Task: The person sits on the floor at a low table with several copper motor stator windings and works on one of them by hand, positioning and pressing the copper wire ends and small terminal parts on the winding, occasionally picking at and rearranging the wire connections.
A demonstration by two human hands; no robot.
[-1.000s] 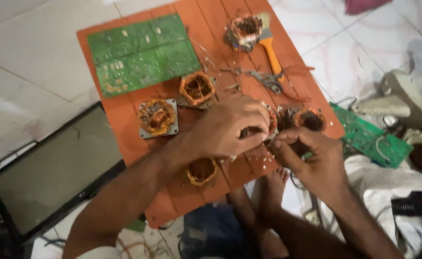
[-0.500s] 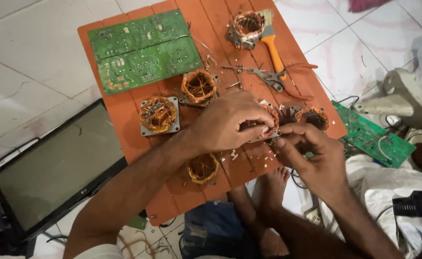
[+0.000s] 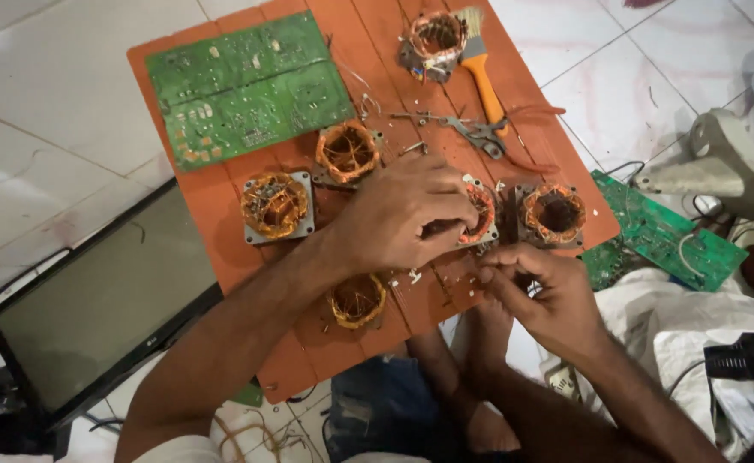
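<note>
Copper-wound coil [image 3: 478, 214] sits centre-right on orange slatted board [image 3: 222, 214], ring of shiny copper windings in grey square metal frame, half hidden under your fingers. At 9 o'clock of it, your left hand [image 3: 402, 219] curls clamped over frame. At 5 o'clock, your right hand [image 3: 540, 287] pinches fingertips together near frame edge; what they hold, cannot tell. Matching coil [image 3: 553, 212] lies at 3 o'clock.

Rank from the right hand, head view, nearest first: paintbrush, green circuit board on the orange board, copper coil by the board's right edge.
1. Copper coil by the right edge: just above the right hand.
2. Paintbrush: farther up, top of the orange board.
3. Green circuit board: far upper left.
</note>
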